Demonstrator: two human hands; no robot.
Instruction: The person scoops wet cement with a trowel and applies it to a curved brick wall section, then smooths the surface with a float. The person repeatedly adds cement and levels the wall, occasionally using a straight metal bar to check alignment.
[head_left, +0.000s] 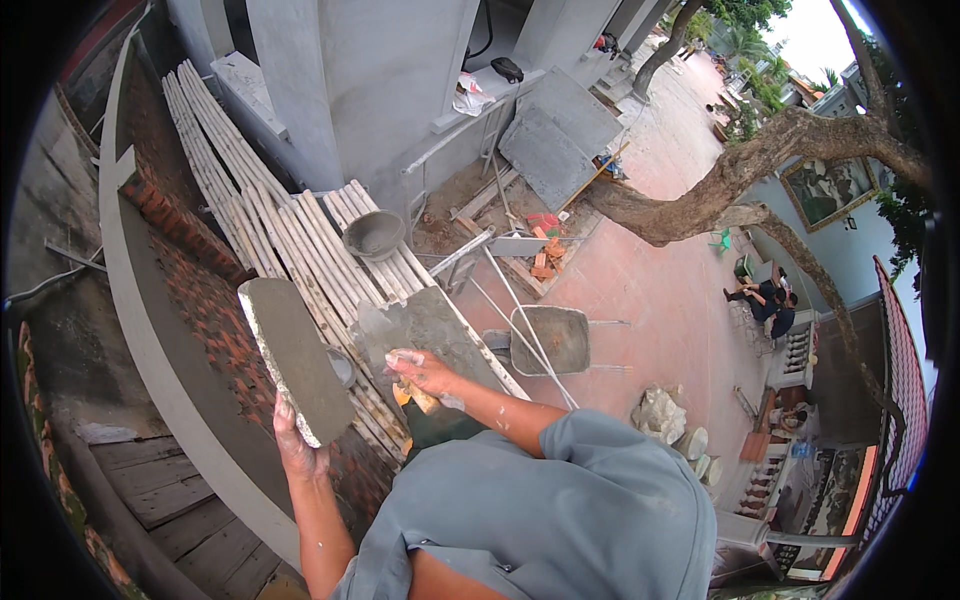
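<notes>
My left hand (296, 447) grips from below a flat rectangular board (295, 358) coated in grey mortar, held tilted near the brick wall (215, 320). My right hand (422, 373) is closed on the wooden handle of a trowel (383, 332), whose grey blade points toward the board. Both hands are smeared with cement. Under them lies a bamboo-pole scaffold platform (290, 235) with a mortar-covered board (440, 330) resting on it.
A grey basin (373, 235) sits on the bamboo poles. Far below stand a wheelbarrow (550, 340), brick pieces (545, 255), a leaning grey panel (558, 130) and sacks (658, 412). People sit at the right (762, 300). A tree trunk (740, 165) crosses the yard.
</notes>
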